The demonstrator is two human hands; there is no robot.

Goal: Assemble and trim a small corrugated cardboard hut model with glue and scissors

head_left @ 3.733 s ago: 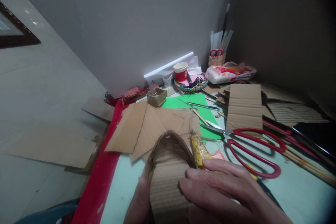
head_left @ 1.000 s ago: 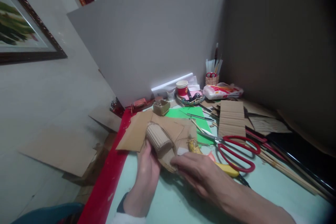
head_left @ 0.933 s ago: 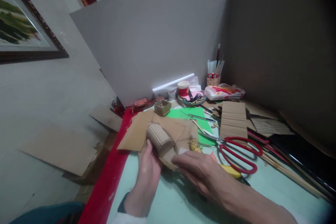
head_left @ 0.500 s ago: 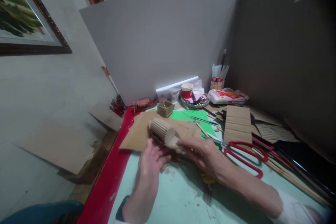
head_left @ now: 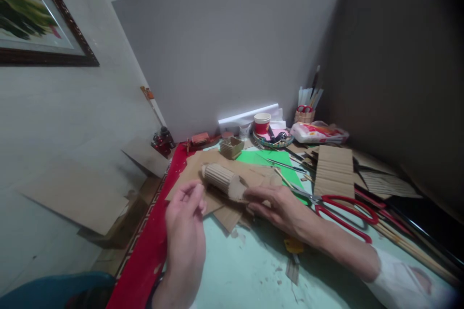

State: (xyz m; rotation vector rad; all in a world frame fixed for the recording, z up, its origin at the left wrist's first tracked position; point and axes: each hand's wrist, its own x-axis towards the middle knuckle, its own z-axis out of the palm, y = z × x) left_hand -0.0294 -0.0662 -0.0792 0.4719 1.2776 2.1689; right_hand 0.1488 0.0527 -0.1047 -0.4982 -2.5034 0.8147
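A ribbed cardboard piece (head_left: 222, 178), rounded like a small barrel with a flat tab at its right end, hangs over brown cardboard sheets (head_left: 192, 169). My right hand (head_left: 271, 205) grips the tab between thumb and fingers. To the left and nearer me, my left hand (head_left: 186, 222) is apart from the piece, its fingers curled with the tips together; whether something small is between them is hidden. Red-handled scissors (head_left: 317, 199) lie to the right of my right hand. A small ribbed cardboard box (head_left: 231, 147) stands behind the piece.
Green paper (head_left: 266, 157), a tray (head_left: 271, 144) beside a red cup (head_left: 262, 124), and a tissue pack (head_left: 319, 133) lie further back. Flat cardboard (head_left: 333, 171) and thin sticks (head_left: 409, 246) are on the right. A yellow-handled tool (head_left: 293, 245) rests below my right forearm.
My left hand has moved left and toward me, away from the ribbed piece, and its fingers have curled. My right hand still holds the piece. The view has shifted slightly.
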